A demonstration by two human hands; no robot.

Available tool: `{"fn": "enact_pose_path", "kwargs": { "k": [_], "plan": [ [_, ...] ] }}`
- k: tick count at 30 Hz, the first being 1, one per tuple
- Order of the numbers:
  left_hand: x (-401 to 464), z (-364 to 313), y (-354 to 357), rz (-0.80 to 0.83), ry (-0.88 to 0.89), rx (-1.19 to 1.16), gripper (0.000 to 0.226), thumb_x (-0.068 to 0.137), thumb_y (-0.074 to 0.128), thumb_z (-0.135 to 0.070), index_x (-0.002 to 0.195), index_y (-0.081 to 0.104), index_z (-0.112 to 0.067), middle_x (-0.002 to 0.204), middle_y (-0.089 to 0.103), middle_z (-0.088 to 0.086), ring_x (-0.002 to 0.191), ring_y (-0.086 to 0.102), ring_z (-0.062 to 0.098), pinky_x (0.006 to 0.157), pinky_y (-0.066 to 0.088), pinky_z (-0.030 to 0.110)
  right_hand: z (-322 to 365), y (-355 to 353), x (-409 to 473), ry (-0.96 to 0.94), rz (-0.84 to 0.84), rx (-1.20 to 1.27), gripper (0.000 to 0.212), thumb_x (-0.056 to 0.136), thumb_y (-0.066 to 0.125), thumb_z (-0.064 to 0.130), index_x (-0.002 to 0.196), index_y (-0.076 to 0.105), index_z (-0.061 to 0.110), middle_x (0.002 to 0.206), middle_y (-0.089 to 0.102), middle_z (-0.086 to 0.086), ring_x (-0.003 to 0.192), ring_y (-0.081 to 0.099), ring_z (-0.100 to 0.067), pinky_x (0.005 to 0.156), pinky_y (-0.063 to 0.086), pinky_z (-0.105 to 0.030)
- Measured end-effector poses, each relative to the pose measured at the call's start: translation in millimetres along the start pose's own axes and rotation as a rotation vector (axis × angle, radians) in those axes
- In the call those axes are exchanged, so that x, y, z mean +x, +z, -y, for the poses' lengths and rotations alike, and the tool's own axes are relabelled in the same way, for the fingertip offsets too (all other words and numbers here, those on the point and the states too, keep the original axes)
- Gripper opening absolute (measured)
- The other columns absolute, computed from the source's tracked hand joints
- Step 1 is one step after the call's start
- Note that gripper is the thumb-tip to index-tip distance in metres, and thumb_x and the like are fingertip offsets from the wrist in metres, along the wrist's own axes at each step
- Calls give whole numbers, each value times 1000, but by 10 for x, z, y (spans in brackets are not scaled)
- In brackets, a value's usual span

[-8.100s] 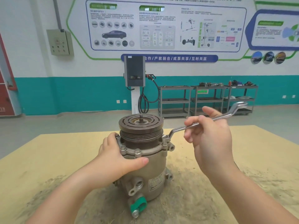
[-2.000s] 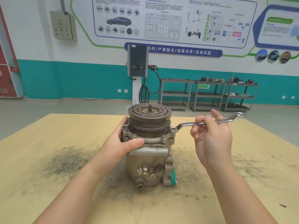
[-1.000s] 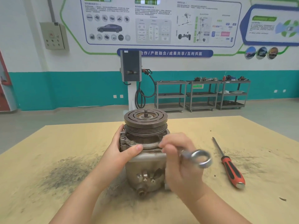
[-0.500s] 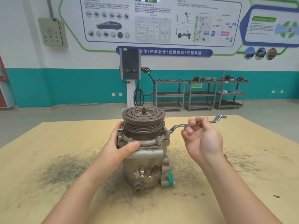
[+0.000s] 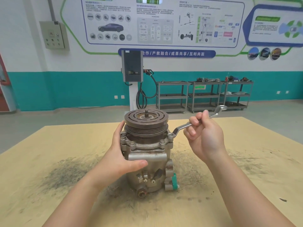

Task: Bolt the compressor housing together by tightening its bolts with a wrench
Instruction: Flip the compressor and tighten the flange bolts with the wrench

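The compressor (image 5: 147,154) stands upright on the yellow table (image 5: 49,161), grey housing below, dark grooved pulley (image 5: 146,118) on top. Several bolts (image 5: 132,143) sit around the flange under the pulley. My left hand (image 5: 121,159) wraps the housing's left side, thumb across its front. My right hand (image 5: 205,136) grips the shaft of a silver ring wrench (image 5: 183,127). The wrench's near ring sits on the flange bolt (image 5: 170,135) at the right; its far end points up and to the right.
Dark grit stains the table left and right of the compressor. A green cap (image 5: 174,181) sticks out at the housing's lower right. Beyond the table stand a charging post (image 5: 132,76) and metal shelf carts (image 5: 205,95) along the wall.
My right hand has swung the wrench handle back out to the right after bringing it round to the front a second ago. My left thumb has slid lower on the housing.
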State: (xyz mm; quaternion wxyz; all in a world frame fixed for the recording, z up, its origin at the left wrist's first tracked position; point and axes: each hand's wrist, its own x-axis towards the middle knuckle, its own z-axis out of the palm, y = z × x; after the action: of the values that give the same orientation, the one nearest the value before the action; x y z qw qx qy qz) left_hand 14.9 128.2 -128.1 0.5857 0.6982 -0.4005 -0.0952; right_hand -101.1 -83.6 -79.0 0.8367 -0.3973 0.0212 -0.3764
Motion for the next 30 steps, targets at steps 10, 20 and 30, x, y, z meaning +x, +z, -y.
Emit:
{"fn": "enact_pose_path", "kwargs": {
  "k": [10, 20, 30],
  "plan": [
    [-10, 9, 46, -64, 15, 24, 86, 45, 85, -55, 99, 25, -86, 107, 55, -47, 106, 55, -20, 74, 42, -3, -372, 267, -607, -676, -295, -248, 31, 102, 33, 36, 74, 46, 32, 66, 55, 9, 50, 44, -15, 49, 37, -22],
    [3, 1, 61, -82, 36, 33, 89, 44, 85, -54, 101, 24, -84, 128, 55, -22, 110, 59, -11, 81, 46, 4, -710, 252, -801, -1075, 140, -778, 23, 105, 37, 32, 93, 51, 18, 89, 52, 4, 84, 55, -17, 76, 46, -29],
    [-40, -12, 73, -93, 58, 41, 82, 46, 82, -53, 100, 28, -84, 108, 54, -48, 107, 54, -20, 75, 41, -4, -83, 79, -345, -275, -243, -11, 33, 106, 34, 26, 78, 48, 14, 62, 57, 2, 48, 44, -14, 53, 35, -25]
  ]
}}
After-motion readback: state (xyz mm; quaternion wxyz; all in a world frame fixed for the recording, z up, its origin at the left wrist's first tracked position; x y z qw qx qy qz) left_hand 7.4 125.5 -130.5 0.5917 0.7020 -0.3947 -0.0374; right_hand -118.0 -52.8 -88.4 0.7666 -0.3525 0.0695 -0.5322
